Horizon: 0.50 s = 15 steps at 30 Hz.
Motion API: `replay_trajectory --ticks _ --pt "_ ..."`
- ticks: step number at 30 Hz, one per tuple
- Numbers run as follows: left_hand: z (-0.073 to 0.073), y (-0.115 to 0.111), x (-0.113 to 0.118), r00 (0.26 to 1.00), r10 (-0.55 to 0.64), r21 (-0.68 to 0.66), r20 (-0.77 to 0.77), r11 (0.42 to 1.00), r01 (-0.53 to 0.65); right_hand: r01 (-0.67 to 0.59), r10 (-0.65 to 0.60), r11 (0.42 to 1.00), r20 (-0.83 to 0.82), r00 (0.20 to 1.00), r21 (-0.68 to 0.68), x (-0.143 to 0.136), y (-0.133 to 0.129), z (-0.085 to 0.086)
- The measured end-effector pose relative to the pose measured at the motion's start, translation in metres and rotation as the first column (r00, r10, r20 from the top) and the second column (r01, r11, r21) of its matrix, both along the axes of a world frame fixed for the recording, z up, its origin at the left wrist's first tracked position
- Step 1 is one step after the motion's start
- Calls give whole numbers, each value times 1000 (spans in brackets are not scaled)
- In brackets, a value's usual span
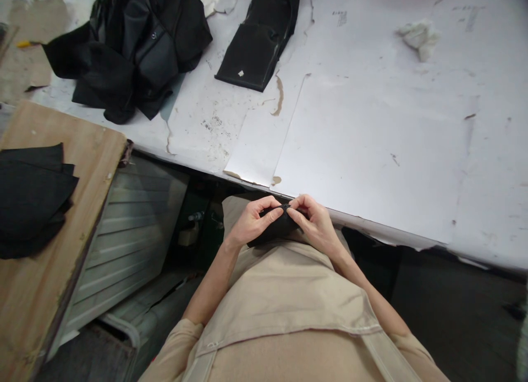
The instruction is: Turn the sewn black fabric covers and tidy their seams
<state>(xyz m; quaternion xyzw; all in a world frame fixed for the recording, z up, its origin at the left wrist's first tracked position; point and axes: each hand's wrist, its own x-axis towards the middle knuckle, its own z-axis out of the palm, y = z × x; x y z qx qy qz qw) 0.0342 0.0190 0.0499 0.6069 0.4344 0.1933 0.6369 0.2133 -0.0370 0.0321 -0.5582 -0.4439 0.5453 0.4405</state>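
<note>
A piece of black fabric lies over my lap at the table's front edge, partly hidden by my fingers. My left hand pinches its upper edge between thumb and fingers. Close beside it, my right hand pinches the same edge, and the two thumb tips nearly touch. The detail between the fingertips is too small to make out.
The white-covered table stretches ahead. On it lie a heap of black cloth, flat black pieces and a crumpled white scrap. At left, a wooden board bears stacked black fabric.
</note>
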Motion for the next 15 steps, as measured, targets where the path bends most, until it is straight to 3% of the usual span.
replay_trajectory --ticks 6,10,15 --pt "8 7 0 994 -64 -2 -84 998 64 -52 49 997 44 998 59 -4 7 7" --pt "5 8 -10 999 32 -106 30 994 -29 -138 132 989 102 986 61 6 8 1" --pt "0 10 -29 982 188 -124 10 975 -186 -212 201 976 173 964 46 22 7 -19"
